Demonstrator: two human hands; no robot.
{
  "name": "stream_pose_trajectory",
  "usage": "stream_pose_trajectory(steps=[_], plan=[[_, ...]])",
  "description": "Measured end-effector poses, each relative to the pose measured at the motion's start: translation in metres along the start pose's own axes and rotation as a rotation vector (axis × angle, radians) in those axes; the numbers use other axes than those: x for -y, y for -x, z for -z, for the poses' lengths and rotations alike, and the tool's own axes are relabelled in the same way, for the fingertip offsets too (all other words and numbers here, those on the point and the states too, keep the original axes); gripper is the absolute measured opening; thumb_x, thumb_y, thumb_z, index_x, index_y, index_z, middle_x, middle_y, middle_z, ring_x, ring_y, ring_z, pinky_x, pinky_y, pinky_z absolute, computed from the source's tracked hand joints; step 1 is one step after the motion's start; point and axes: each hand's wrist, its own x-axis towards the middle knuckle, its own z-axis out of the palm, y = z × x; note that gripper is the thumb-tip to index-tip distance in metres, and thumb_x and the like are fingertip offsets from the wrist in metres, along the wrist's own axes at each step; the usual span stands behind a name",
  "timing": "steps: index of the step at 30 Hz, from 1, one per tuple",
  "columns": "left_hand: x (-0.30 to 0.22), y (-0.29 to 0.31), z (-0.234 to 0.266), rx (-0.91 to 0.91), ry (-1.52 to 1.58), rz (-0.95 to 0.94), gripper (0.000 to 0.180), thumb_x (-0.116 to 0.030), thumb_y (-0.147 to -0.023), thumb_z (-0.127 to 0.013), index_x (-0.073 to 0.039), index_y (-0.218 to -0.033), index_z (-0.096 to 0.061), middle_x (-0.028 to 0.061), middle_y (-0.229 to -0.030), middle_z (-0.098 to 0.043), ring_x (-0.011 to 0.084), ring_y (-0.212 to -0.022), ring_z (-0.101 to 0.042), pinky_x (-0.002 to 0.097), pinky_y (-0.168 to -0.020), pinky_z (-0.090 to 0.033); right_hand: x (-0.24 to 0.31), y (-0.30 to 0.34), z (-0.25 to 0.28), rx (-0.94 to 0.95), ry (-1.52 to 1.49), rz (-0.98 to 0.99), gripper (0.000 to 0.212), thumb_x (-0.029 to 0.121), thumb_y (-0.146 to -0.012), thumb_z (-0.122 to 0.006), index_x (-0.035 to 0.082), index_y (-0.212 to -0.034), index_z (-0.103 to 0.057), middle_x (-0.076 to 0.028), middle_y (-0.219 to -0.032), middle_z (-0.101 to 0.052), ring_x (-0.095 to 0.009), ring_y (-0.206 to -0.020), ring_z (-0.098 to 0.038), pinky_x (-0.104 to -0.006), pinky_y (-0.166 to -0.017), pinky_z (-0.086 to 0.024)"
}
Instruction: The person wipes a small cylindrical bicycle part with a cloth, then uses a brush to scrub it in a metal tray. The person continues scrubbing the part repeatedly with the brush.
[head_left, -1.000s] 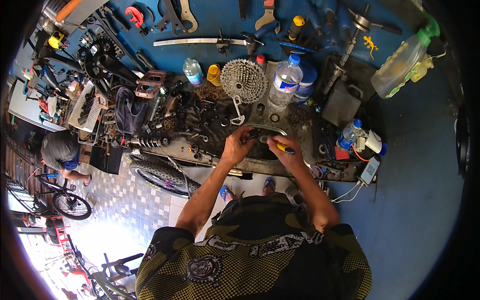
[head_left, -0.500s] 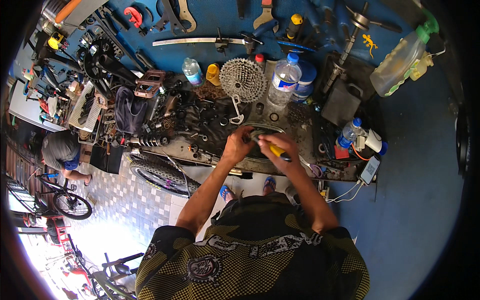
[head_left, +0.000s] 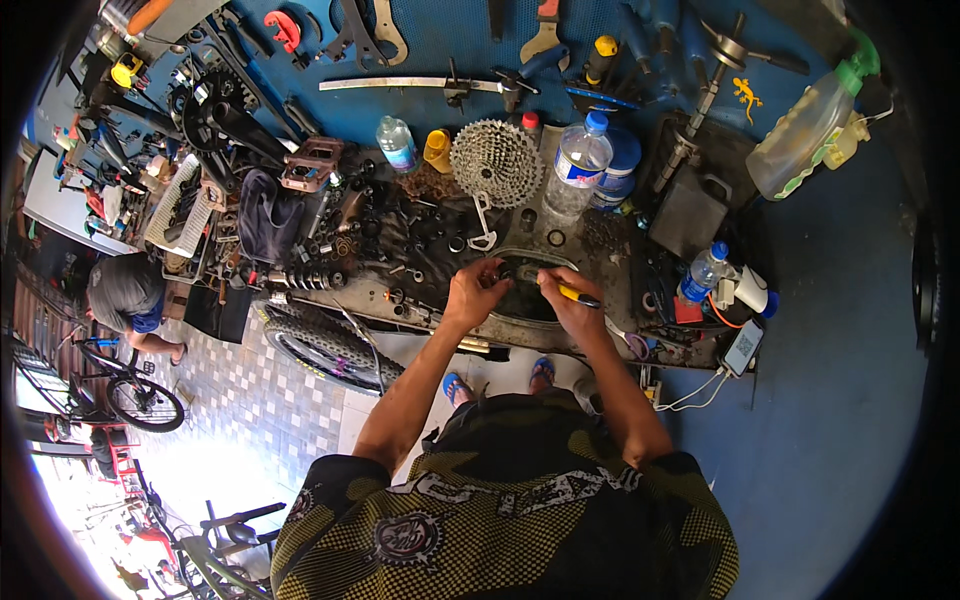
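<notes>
The worktop [head_left: 607,268] runs under the wall of tools, crowded on its left with metal bits and bike parts. A tall bottle [head_left: 578,175] stands toward the back, and beside it the cassette [head_left: 497,163] leans upright, its sprockets facing out. Neither is touched by the person, so both seem to lie outside the work in hand.

The tray [head_left: 522,304], an oval with a pale rim and a dark inside, sits at the front edge between the two hands. The left hand [head_left: 480,296] is drawn in narrow over the tray's left side, fingertips pinching something small. The right hand [head_left: 572,299] is closed round the tool [head_left: 579,295], whose yellow and black handle sticks out to the right while its working end points in toward the other hand. Whether that end touches anything is too small to tell.

The part [head_left: 508,273] — small, dark and half hidden by the fingers — is up over the tray, not set down. I judge the work to be midway: part and tool are both in hand and brought close together, but nothing shows the part as finished. What seems left is the rest of this work with the tool, then putting the part down.
</notes>
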Motion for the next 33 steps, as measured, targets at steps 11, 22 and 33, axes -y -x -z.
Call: stream_pose_trajectory(steps=[11, 22, 33], plan=[[0.007, 0.001, -0.011, 0.069, 0.829, 0.302, 0.040, 0.003, -0.093, -0.077, 0.003, -0.131, -0.065, 0.0012, -0.094, -0.071, 0.0071, -0.077, -0.061, 0.0243, -0.064, -0.047, -0.005, 0.014, -0.015, -0.065, -0.301, -0.288, 0.039, 0.039, -0.102, -0.072, 0.001, -0.099, -0.076, -0.005, -0.083, -0.075, -0.008, -0.064, -0.062, -0.0250, -0.057, -0.047], [0.014, 0.000, -0.006, 0.078, 0.802, 0.304, 0.043, 0.002, -0.091, -0.080, -0.001, -0.131, -0.067, -0.0009, -0.094, -0.070, 0.0061, -0.080, -0.061, 0.0240, -0.066, -0.044, -0.010, 0.013, -0.009, 0.050, -0.172, -0.316, 0.035, 0.035, -0.103, -0.071, 0.002, -0.096, -0.075, -0.004, -0.080, -0.074, -0.011, -0.066, -0.065, -0.0281, -0.061, -0.050], [-0.135, 0.002, 0.046, -0.023, -0.046, -0.413, 0.048, -0.021, -0.085, -0.086, -0.002, -0.126, -0.070, 0.0174, -0.113, -0.068, 0.0332, -0.096, -0.070, 0.0424, -0.083, -0.058, -0.038, 0.038, 0.032, -0.138, -0.057, -0.318, 0.035, 0.038, -0.101, -0.074, 0.002, -0.099, -0.075, -0.003, -0.082, -0.074, -0.010, -0.069, -0.065, -0.0264, -0.062, -0.050]])
